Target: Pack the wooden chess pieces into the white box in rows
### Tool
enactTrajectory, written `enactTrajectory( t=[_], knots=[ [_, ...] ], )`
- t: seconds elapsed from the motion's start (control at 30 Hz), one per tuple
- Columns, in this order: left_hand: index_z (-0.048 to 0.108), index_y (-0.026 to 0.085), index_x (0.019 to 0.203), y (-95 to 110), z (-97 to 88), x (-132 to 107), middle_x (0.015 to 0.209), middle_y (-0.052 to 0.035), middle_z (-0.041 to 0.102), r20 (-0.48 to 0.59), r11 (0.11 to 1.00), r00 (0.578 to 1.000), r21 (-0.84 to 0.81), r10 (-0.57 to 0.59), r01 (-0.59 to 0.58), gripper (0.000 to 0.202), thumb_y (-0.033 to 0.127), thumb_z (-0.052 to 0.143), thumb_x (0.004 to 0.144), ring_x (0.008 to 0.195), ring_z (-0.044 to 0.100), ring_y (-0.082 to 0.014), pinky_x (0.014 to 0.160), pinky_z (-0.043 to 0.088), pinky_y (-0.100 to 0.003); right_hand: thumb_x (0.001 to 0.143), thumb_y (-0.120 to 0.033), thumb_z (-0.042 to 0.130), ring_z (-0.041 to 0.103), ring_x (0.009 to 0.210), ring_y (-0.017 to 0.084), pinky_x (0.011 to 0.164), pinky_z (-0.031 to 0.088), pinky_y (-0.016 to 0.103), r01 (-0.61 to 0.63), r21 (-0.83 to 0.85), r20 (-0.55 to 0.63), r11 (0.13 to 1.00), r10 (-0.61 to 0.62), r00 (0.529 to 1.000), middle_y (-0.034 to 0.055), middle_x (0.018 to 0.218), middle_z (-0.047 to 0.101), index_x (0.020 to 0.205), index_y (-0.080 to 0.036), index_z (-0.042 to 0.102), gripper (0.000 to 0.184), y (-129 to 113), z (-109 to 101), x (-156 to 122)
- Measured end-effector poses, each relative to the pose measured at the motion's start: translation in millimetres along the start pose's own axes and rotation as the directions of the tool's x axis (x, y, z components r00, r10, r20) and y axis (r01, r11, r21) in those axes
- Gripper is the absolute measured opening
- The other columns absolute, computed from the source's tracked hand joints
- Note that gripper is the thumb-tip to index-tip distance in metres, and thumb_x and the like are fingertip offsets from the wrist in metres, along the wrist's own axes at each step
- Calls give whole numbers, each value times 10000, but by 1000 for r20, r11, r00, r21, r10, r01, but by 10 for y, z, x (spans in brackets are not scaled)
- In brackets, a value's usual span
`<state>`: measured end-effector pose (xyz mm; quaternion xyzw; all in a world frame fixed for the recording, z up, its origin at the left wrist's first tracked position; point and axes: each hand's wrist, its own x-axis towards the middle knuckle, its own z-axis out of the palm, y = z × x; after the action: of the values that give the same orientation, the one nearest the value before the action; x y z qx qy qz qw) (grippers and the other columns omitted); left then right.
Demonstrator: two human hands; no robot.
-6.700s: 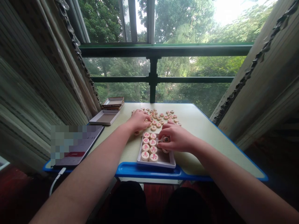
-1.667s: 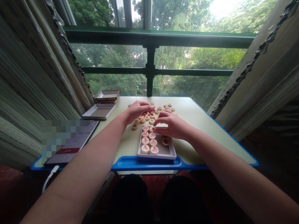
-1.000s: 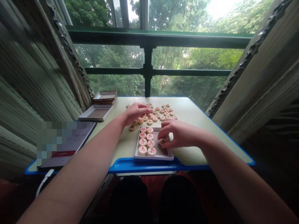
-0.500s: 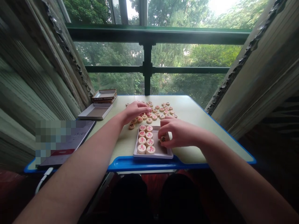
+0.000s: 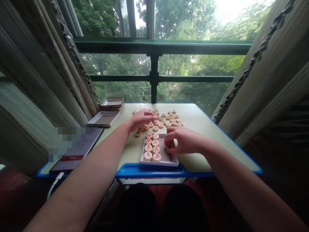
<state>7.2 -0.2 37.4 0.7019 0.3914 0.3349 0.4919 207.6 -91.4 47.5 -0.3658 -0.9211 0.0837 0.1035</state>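
A shallow white box [image 5: 169, 160] lies at the near edge of the pale table [image 5: 205, 135]. Inside it, several round wooden chess pieces [image 5: 152, 149] with red characters sit in two columns. My right hand [image 5: 184, 139] rests over the box's right side, fingers pinched on a wooden piece with a dark character [image 5: 170, 145]. My left hand [image 5: 141, 118] reaches further back and curls over the scattered loose pieces [image 5: 169, 118] on the table; what its fingertips hold is hidden.
A phone [image 5: 77, 149] with a cable lies at the left front. An open white box lid [image 5: 103, 119] and a brown box [image 5: 111, 103] sit at the back left. Curtains hang on both sides, and a green window rail [image 5: 154, 79] stands behind the table.
My right hand has come back from the loose pieces to the box with a piece in its fingers. My left hand has stayed over the scattered pieces. The view has shifted slightly.
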Motion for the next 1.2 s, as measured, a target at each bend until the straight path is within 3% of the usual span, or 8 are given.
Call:
enactTrajectory(
  t=[0.3,0.57,0.67,0.73,0.83,0.9,1.07,1.2],
  knots=[
    [687,116,798,-10,-27,-2,683,-51,659,-44,1000,999,-22,2,-3,320,365,706,599,645,535,-129,607,374,-262,652,-248,698,502,773,166,704,397,271,-31,90,4,995,30,1000,20,751,567,760,-195,693,121,65,-59,4],
    [682,126,753,-50,-69,15,696,-61,669,-99,999,994,7,45,-45,269,366,679,634,655,564,-142,605,402,-270,724,-309,647,486,708,147,659,385,267,-61,146,-89,987,74,993,13,703,546,757,-169,688,149,284,-96,44],
    [693,138,774,-113,-91,41,734,-66,682,-142,989,986,128,93,-75,273,382,651,659,708,592,-166,660,444,-295,771,-292,592,502,741,158,696,399,279,-91,142,-216,986,120,969,31,727,575,767,-166,682,155,379,-40,84],
    [706,152,784,-159,-105,56,791,-67,689,-174,939,972,330,156,-92,244,352,637,663,767,603,-190,718,459,-317,786,-273,568,516,781,172,727,411,292,-170,122,-293,978,200,935,47,772,597,804,-172,687,158,463,17,115],
    [731,182,787,-205,-114,67,908,-64,684,-98,786,973,609,208,-107,208,302,635,647,877,597,-222,813,453,-328,775,-251,574,521,911,214,807,416,332,-351,63,-372,934,349,860,83,930,620,922,-187,699,203,620,116,157],
    [743,197,798,-220,-110,72,962,-58,674,-6,738,985,663,175,-127,217,310,632,650,910,595,-228,842,453,-316,778,-257,571,517,968,235,861,401,362,-434,17,-371,901,409,833,95,1013,622,955,-200,707,231,721,170,177],
    [750,225,834,-257,-90,99,1007,-52,657,83,702,983,690,164,-175,239,345,627,668,938,582,-231,883,444,-315,792,-209,541,566,914,193,922,369,351,-394,-14,-292,919,373,881,59,954,682,877,-206,733,210,804,197,192],
    [746,209,859,-294,-54,125,983,-78,656,87,710,975,672,206,-210,240,321,603,702,918,579,-235,867,449,-336,796,-284,561,528,1012,228,912,382,370,-400,13,-352,916,379,856,84,1064,662,985,-193,717,261,730,176,180]
  ],
)
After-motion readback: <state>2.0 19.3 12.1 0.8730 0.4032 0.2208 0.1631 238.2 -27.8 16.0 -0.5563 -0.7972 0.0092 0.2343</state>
